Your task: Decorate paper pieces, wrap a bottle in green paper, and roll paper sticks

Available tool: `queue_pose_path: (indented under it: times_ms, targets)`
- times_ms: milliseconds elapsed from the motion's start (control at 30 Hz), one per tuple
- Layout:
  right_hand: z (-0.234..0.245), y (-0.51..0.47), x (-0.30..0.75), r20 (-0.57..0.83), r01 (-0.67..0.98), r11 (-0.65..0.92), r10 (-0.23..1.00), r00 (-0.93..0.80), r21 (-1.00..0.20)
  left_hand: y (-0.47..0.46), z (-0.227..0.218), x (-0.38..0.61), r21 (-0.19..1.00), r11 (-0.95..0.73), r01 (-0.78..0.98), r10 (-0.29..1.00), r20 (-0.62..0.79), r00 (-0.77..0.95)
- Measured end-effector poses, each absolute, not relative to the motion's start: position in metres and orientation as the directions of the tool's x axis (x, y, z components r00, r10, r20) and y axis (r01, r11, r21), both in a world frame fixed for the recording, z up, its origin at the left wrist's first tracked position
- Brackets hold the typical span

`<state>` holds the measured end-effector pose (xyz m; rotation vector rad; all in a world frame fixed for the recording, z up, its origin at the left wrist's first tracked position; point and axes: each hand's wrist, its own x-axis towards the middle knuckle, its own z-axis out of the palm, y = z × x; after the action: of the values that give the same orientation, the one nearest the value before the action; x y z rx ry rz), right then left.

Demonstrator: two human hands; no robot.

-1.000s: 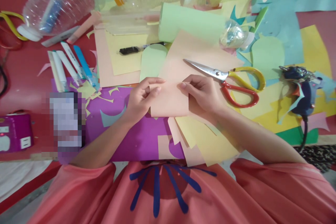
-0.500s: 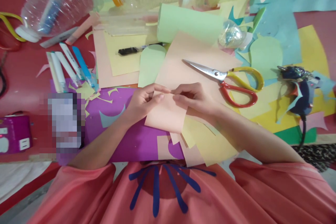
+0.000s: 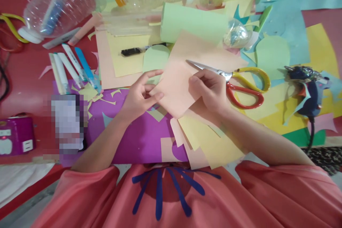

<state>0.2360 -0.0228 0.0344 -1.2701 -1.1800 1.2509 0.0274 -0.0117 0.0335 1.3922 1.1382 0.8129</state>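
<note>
A small peach sheet of paper (image 3: 177, 91) is held up in front of me, tilted so its corners point sideways and down. My right hand (image 3: 211, 91) pinches its right edge between thumb and fingers. At the left corner of the sheet is my left hand (image 3: 141, 94), fingers spread apart and thumb near the lower edge; whether it touches the paper is unclear. Just behind my right hand lies a pair of scissors (image 3: 245, 85) with yellow and red handles, its blades partly covered. A larger peach sheet (image 3: 211, 50) lies beneath.
Purple paper (image 3: 128, 142) and yellow sheets (image 3: 213, 142) lie near me. Markers (image 3: 64, 69), a black pen (image 3: 133, 50) and a green paper roll (image 3: 192, 23) are farther back. Plastic bottles (image 3: 64, 3) line the far side. At right rests a corded dark tool (image 3: 311, 94).
The small peach sheet has turned and risen, now flat-faced toward me. My right hand moved right along with its edge, while my left fingers spread apart from their pinch.
</note>
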Motion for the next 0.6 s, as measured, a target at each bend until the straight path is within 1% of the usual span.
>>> queue_pose_path:
  times_ms: [100,133,200,300,367,467,533,600]
  targets:
    - [0.035,-0.022,0.235,-0.055,0.026,-0.056,0.998,0.021,-0.998,-0.005,0.031,0.024,0.987,0.058,0.147,0.976,-0.087,0.197]
    - [0.036,-0.023,0.235,-0.068,0.027,-0.068,0.998,0.013,-0.997,-0.003,0.029,0.023,0.989,0.03,0.143,0.988,-0.05,0.143]
    - [0.037,-0.024,0.235,-0.103,0.033,-0.102,0.994,-0.029,-0.994,0.0,0.026,0.021,0.987,-0.031,0.155,0.998,0.023,0.051]
    - [0.038,-0.025,0.235,-0.128,0.066,-0.121,0.985,-0.118,-0.991,0.001,0.021,0.019,0.976,-0.124,0.176,0.991,0.131,-0.024]
    - [0.037,-0.024,0.236,-0.11,0.061,-0.102,0.982,-0.151,-0.993,0.001,0.018,0.019,0.969,-0.178,0.171,0.982,0.187,-0.04]
    - [0.034,-0.023,0.237,-0.059,0.03,-0.056,0.992,-0.11,-0.998,0.0,0.012,0.021,0.958,-0.247,0.143,0.968,0.252,-0.016]
    - [0.03,-0.021,0.238,-0.023,0.015,-0.022,0.998,-0.062,-1.0,0.0,0.007,0.022,0.953,-0.261,0.153,0.965,0.26,0.024]
    - [0.028,-0.02,0.238,0.003,0.002,0.003,1.0,-0.029,-1.0,-0.001,0.003,0.022,0.952,-0.248,0.181,0.969,0.24,0.064]
